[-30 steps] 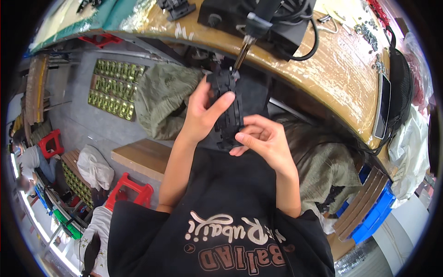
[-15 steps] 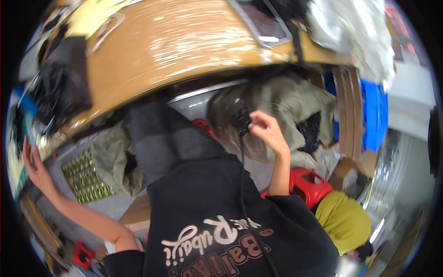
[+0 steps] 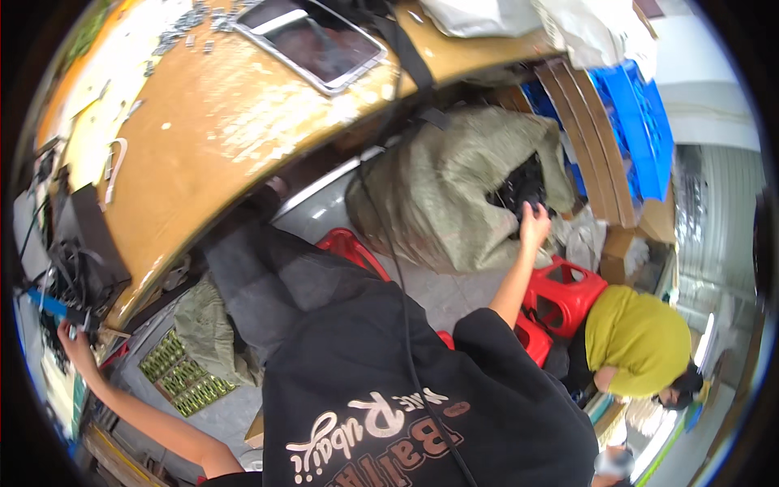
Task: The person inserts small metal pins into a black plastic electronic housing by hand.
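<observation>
My right hand (image 3: 533,227) is at the mouth of a large olive woven sack (image 3: 454,187), its fingers curled at a small black item whose kind I cannot make out. Several black things (image 3: 519,187) show inside the sack's opening. Far out on the left, my left hand (image 3: 77,349) is raised beside a heap of black straps or cords (image 3: 77,243). Its fingers are bent together around something small and partly hidden, near a blue strip (image 3: 47,303).
A wrapped tan table (image 3: 187,154) carries a framed dark screen (image 3: 312,45) and small metal parts (image 3: 182,24). Red stools (image 3: 564,296), flattened cardboard (image 3: 588,146) and blue bins (image 3: 637,130) stand right. A person in a mustard top (image 3: 637,341) sits nearby. A green-patterned tray (image 3: 185,369) lies on the floor.
My right hand has moved right, from above the sack's near side to its opening, with a black item in its fingers. My left hand has gone from spread fingers to bent ones, beside the black heap.
</observation>
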Action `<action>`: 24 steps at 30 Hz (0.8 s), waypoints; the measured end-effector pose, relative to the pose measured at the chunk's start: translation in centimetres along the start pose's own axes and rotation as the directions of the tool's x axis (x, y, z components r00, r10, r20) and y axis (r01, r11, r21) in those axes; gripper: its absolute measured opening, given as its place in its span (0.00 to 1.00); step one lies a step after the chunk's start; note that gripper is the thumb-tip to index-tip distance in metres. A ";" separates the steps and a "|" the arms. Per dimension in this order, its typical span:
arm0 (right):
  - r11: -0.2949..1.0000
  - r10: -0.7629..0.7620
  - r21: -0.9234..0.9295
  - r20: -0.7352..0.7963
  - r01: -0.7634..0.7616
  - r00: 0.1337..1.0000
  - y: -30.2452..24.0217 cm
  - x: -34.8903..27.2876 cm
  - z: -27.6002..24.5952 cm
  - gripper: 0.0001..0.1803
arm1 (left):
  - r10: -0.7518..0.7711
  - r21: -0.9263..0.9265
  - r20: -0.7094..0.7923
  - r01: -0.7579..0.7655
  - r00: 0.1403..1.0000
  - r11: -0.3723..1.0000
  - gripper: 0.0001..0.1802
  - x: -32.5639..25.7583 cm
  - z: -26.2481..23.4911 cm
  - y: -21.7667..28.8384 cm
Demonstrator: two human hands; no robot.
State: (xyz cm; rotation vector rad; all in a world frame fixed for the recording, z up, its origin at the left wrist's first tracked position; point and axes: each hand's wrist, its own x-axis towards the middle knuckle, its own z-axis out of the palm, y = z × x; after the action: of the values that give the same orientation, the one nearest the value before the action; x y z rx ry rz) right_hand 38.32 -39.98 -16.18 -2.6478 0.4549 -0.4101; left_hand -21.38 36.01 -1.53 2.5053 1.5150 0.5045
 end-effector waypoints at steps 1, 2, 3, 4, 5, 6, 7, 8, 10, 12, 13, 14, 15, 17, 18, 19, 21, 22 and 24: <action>0.975 -0.077 -0.213 -0.051 0.064 0.996 0.1 0.1 0.0 0.22 | 0.009 0.029 -0.003 -0.009 1.000 1.000 0.23 -0.2 0.3 0.0; 0.987 -0.096 -0.138 -0.081 0.084 0.992 0.2 0.6 0.0 0.20 | 0.014 0.060 -0.009 -0.013 1.000 0.998 0.24 -0.4 0.6 0.7; 0.989 -0.101 0.092 -0.148 0.116 0.984 -1.0 0.4 -0.2 0.19 | -0.117 -0.042 -0.035 0.115 0.993 0.992 0.24 -1.0 0.8 2.1; 0.959 -0.080 0.253 -0.196 0.130 0.977 -3.6 -0.2 -1.0 0.18 | -0.244 -0.151 -0.048 0.234 0.969 0.960 0.25 -2.2 0.9 3.9; 0.888 -0.107 0.417 -0.225 0.195 0.968 -6.8 -1.2 -1.8 0.16 | -0.317 -0.360 -0.125 0.255 0.940 0.897 0.25 -3.8 1.2 5.3; 0.797 -0.171 0.543 -0.216 0.264 0.961 -12.0 -3.2 -3.4 0.15 | -0.374 -0.456 -0.201 0.252 0.905 0.854 0.25 -5.4 0.7 7.5; 0.672 -0.245 0.668 -0.207 0.319 0.947 -16.1 -4.7 -4.4 0.14 | -0.472 -0.610 -0.242 0.245 0.848 0.753 0.25 -7.1 0.6 8.9; 0.587 -0.309 0.748 -0.148 0.311 0.940 -20.4 -6.8 -5.6 0.14 | -0.568 -0.745 -0.262 0.211 0.781 0.633 0.24 -8.9 0.5 10.0; 0.382 -0.497 0.872 -0.085 0.305 0.864 -27.7 -10.9 -7.4 0.13 | -0.595 -0.943 -0.130 0.086 0.793 0.320 0.24 -12.3 -0.1 12.0; 0.222 -0.675 0.949 -0.016 0.223 0.738 -33.4 -14.4 -8.0 0.12 | -0.600 -0.999 0.047 0.049 0.798 -0.013 0.27 -14.8 -1.0 18.2; 0.176 -0.800 0.943 -0.030 0.282 0.600 -36.1 -15.4 -7.8 0.12 | -0.553 -0.986 0.135 0.054 0.822 -0.159 0.30 -16.3 -1.7 20.1; 0.106 -0.861 0.944 -0.069 0.311 0.504 -38.9 -16.2 -7.2 0.11 | -0.565 -0.987 0.127 0.047 0.815 -0.154 0.30 -17.4 -1.9 20.9; 0.080 -0.918 0.929 -0.073 0.362 0.391 -41.0 -16.4 -6.3 0.11 | -0.432 -0.967 0.165 0.058 0.887 -0.249 0.30 -18.0 -0.8 20.7; 0.111 -0.968 0.814 -0.041 0.570 0.248 -45.1 -17.1 -3.3 0.11 | -0.282 -0.922 0.219 0.104 0.934 -0.372 0.30 -20.3 -0.7 22.4; 0.096 -0.979 0.738 -0.052 0.668 0.198 -46.7 -16.9 -1.5 0.12 | -0.245 -0.895 0.264 0.142 0.933 -0.424 0.30 -20.9 -0.6 24.0; 0.132 -0.980 0.681 -0.020 0.721 0.198 -47.9 -17.2 -0.1 0.14 | -0.229 -0.830 0.341 0.177 0.912 -0.529 0.30 -21.6 -0.3 25.2; 0.238 -0.970 0.560 0.096 0.794 0.224 -49.8 -17.8 0.5 0.15 | -0.254 -0.810 0.411 0.223 0.875 -0.543 0.32 -22.6 0.3 27.6; 0.257 -0.966 0.486 0.149 0.835 0.210 -50.7 -17.9 1.0 0.12 | -0.331 -0.809 0.469 0.247 0.819 -0.534 0.30 -23.0 0.6 28.7; 0.256 -0.964 0.479 0.196 0.840 0.183 -51.7 -17.4 2.0 0.07 | -0.237 -0.767 0.456 0.244 0.858 -0.593 0.30 -24.3 2.2 28.7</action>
State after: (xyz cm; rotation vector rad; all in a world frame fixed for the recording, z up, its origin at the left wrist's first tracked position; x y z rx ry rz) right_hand 36.28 11.60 1.58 -2.2636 -1.4030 -0.0999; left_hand -7.22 1.19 0.68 0.3677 0.6630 1.0391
